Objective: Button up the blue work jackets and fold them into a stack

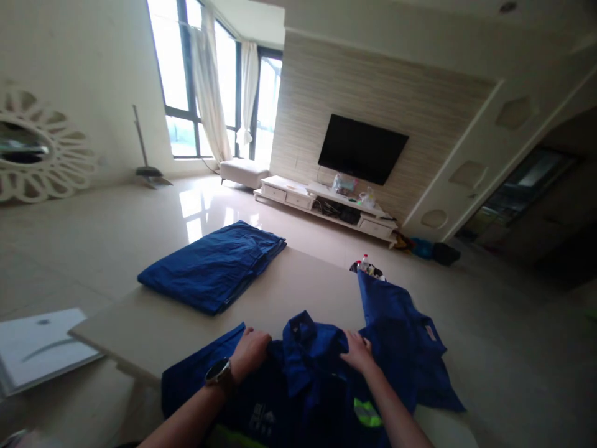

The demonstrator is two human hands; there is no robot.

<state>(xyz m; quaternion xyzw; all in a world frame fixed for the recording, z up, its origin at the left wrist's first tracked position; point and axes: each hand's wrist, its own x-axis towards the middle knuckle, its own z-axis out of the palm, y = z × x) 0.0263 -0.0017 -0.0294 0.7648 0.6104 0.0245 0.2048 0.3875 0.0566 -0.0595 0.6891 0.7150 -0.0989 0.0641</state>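
Observation:
A dark blue work jacket (321, 386) lies front up near the table's front edge, its collar standing in the middle. It has white lettering on the chest and yellow-green trim. My left hand (252, 350), below a wristwatch (218, 371), is closed on the cloth at one shoulder. My right hand (358, 350) pinches the opposite shoulder beside the collar. More blue cloth (396, 317) with a small white label spreads out at the right; whether it belongs to the same jacket I cannot tell. Flat folded blue clothing (209, 264) rests on the table's far left part.
The pale table (298, 274) stands on a glossy tiled floor. A white box (44, 348) lies left of it. Beyond the far right edge are bottles (364, 262). Further back stand a low TV cabinet (298, 199), a bench (244, 172) and a dustpan (148, 171).

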